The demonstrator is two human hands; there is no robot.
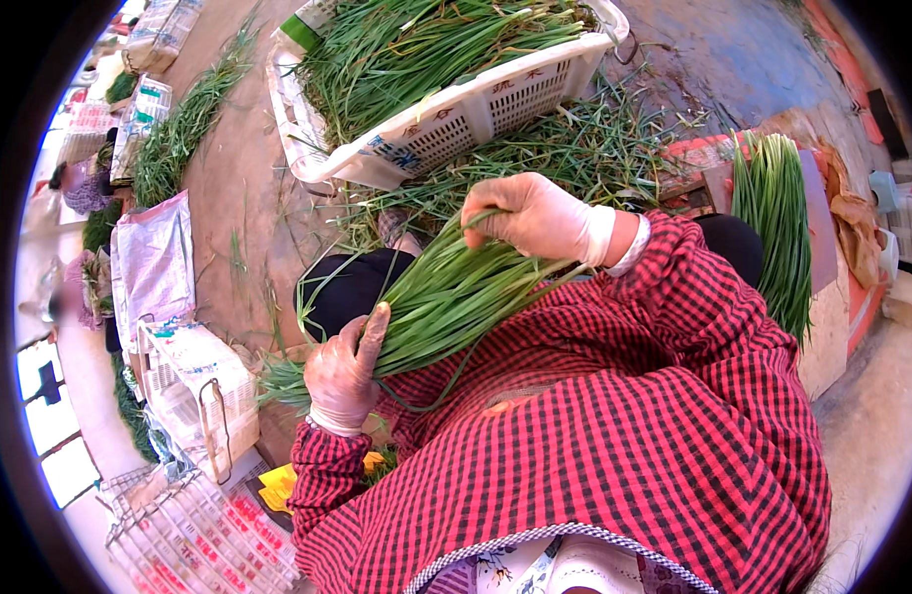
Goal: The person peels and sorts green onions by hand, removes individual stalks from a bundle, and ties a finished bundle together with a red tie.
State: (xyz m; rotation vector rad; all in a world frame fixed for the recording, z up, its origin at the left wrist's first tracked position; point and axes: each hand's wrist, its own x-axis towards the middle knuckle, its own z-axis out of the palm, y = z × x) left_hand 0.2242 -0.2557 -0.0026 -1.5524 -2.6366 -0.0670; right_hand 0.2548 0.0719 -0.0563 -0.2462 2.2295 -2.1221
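Across my lap lies a thick bunch of long green garlic chives (446,307). My left hand (345,374), in a thin whitish glove, is wrapped round the bunch near its left end, with the thumb on top. At the bunch's upper right, my right hand (535,216), gloved too, has its fingers curled in a pinch on some of the blades. Its fingertips partly hide what they grip. Both sleeves are red and black checked, like the apron over my lap.
Ahead stands a white plastic crate (476,119) heaped with chives, with loose trimmings (594,148) around it. A neat chive bundle (775,228) lies on a low stand at my right. White baskets (198,391) and a pale sack (154,257) stand at left; other people are farther off.
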